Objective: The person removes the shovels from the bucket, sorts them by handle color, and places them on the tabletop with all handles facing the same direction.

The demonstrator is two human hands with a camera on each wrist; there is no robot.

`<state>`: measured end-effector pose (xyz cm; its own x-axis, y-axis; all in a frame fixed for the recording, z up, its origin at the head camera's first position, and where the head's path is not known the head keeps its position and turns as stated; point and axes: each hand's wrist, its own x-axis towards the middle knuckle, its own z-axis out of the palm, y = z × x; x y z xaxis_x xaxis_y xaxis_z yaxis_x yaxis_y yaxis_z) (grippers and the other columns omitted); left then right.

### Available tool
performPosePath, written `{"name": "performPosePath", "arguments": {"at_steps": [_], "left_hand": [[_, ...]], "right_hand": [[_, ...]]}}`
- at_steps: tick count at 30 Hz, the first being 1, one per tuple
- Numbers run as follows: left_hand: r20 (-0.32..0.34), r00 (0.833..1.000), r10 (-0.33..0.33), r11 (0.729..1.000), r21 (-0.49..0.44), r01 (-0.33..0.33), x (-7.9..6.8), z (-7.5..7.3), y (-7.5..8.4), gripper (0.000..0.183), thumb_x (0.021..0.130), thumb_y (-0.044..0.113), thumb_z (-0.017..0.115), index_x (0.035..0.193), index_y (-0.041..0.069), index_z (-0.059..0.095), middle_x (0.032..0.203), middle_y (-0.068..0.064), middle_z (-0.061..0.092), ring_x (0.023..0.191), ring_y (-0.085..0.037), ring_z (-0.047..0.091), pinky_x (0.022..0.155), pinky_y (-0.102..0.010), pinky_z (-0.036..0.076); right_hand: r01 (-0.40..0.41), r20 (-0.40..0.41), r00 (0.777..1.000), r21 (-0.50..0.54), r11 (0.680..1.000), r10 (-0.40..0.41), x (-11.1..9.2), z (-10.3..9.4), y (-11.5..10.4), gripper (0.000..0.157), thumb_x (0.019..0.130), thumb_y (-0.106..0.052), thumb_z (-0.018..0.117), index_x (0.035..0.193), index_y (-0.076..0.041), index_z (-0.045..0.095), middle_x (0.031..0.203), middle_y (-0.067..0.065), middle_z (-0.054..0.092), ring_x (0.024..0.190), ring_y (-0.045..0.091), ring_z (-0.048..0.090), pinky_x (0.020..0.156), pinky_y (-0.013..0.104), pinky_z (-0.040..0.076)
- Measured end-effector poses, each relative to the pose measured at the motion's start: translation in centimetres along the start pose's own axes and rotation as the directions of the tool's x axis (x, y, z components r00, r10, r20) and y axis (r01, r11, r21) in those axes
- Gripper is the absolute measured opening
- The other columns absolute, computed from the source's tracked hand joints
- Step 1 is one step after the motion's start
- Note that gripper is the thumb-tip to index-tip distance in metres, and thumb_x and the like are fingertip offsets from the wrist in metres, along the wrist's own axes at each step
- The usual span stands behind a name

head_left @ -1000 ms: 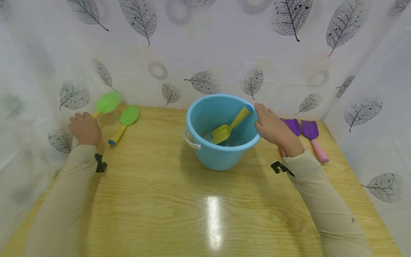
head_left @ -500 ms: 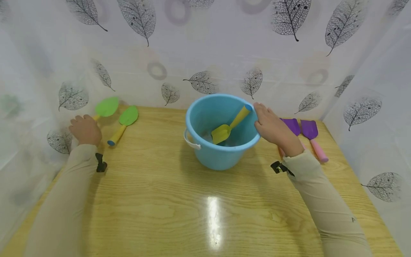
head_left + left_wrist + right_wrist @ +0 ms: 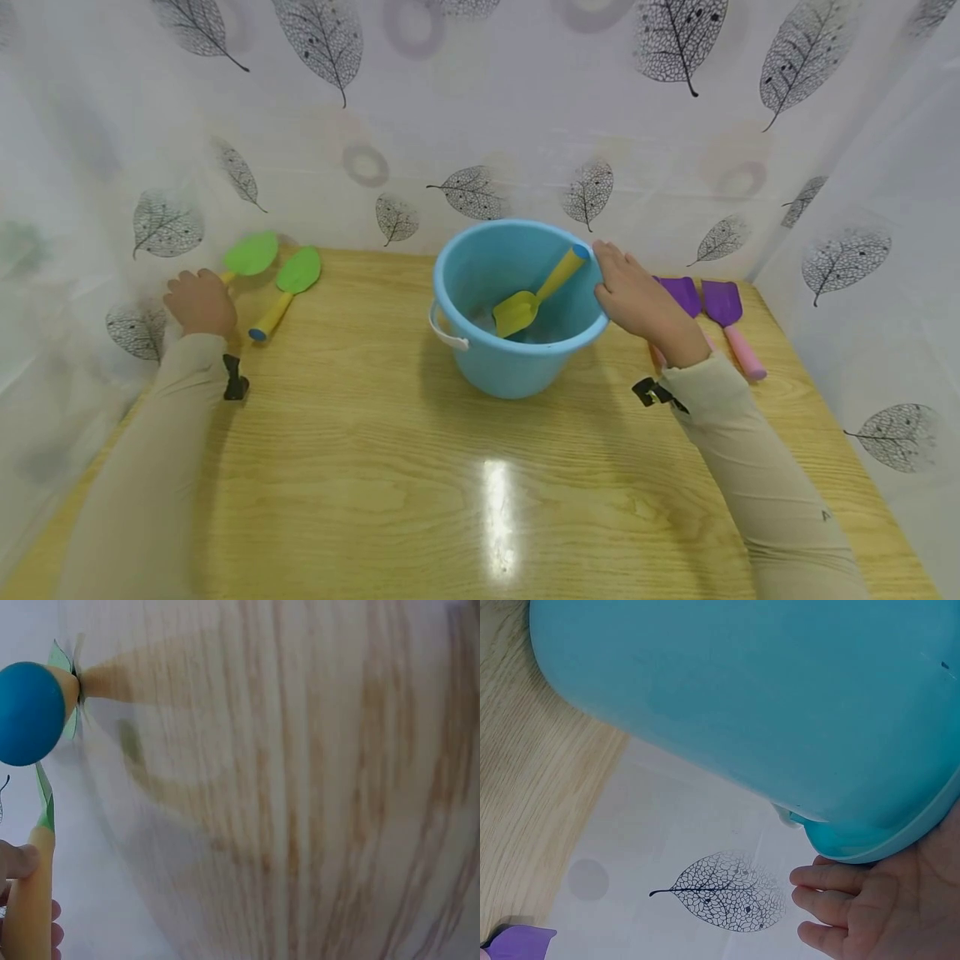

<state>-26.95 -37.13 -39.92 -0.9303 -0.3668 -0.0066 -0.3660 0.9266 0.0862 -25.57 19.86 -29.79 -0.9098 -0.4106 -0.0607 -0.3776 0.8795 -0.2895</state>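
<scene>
My left hand (image 3: 201, 302) grips the yellow handle of a toy shovel with a green leaf-shaped blade (image 3: 252, 253) at the table's left side. In the left wrist view, thumb and fingers wrap that yellow handle (image 3: 31, 900). Beside it lies a second green-bladed toy shovel (image 3: 299, 270), its blue handle end large in the left wrist view. My right hand (image 3: 641, 302) rests against the right rim of a light blue bucket (image 3: 504, 371), fingers fairly straight along the outside in the right wrist view. Inside the bucket leans a yellow toy scoop (image 3: 517, 313), its blue-tipped handle against the rim.
Purple-bladed toy shovels lie at the right: one with a pink handle (image 3: 723, 304), another (image 3: 682, 293) partly behind my right arm. A leaf-patterned curtain (image 3: 510, 100) borders the back and sides of the wooden table (image 3: 360, 483). The bucket's white handle (image 3: 450, 333) hangs at its left.
The green blade of the held shovel has lowered toward the table, with my left hand shifting slightly down. The right hand and the bucket have stayed in place.
</scene>
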Motion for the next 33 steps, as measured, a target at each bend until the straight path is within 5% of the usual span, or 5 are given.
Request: {"name": "performPosePath", "arguments": {"at_steps": [29,33], "left_hand": [[-0.010,1.000,-0.001,1.000,-0.026,0.001,0.7,1.7,-0.9,0.037,0.097,0.013,0.036,0.106,-0.023,0.041,0.107,-0.047,0.044,0.102,-0.058,0.044,0.087,-0.062,0.041],[0.010,1.000,0.030,0.999,-0.022,-0.029,1.0,2.0,-1.1,0.044,0.081,0.009,0.058,0.106,-0.024,0.040,0.105,-0.048,0.043,0.100,-0.060,0.044,0.084,-0.064,0.041]], "right_hand": [[0.002,-0.007,1.000,0.003,1.000,-0.002,-0.1,0.0,0.0,0.062,0.094,-0.015,0.026,0.148,0.006,0.004,0.156,0.024,0.007,0.146,0.039,0.004,0.120,0.050,0.002],[0.001,-0.006,1.000,0.009,1.000,-0.001,-0.1,0.0,-0.1,0.062,0.094,-0.015,0.026,0.149,0.006,0.004,0.157,0.024,0.007,0.146,0.038,0.004,0.120,0.049,0.001]]}}
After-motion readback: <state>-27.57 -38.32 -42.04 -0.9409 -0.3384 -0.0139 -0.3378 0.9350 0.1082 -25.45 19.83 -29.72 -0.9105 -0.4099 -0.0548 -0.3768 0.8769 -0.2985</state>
